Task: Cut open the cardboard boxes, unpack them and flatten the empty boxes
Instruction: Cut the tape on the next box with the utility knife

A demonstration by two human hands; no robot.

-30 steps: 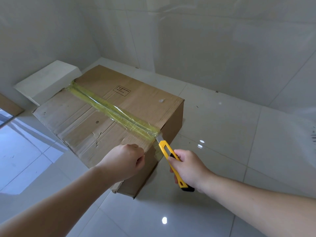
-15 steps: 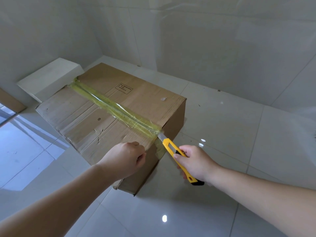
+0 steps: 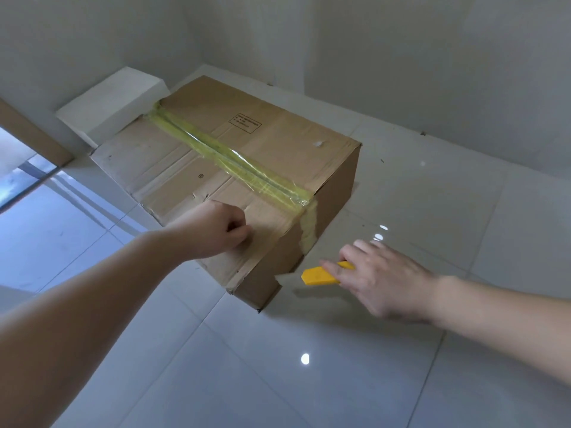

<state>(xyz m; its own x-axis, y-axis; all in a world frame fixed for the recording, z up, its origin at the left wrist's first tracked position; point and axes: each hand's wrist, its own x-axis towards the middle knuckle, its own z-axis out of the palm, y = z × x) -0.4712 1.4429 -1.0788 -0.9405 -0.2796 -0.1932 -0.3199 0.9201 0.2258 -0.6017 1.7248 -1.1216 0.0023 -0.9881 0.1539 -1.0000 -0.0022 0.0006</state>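
Your left hand (image 3: 216,233) rests curled on the dented, creased cardboard box (image 3: 241,168) sitting on the glossy floor tiles (image 3: 309,366). The wrinkly yellow tape (image 3: 228,156) looks uncut. At 3 o'clock of the box corner, your right hand (image 3: 380,282) has pulled the yellow knife (image 3: 318,276) off the seam; its grip is on the handle, so cutting's barely begun.
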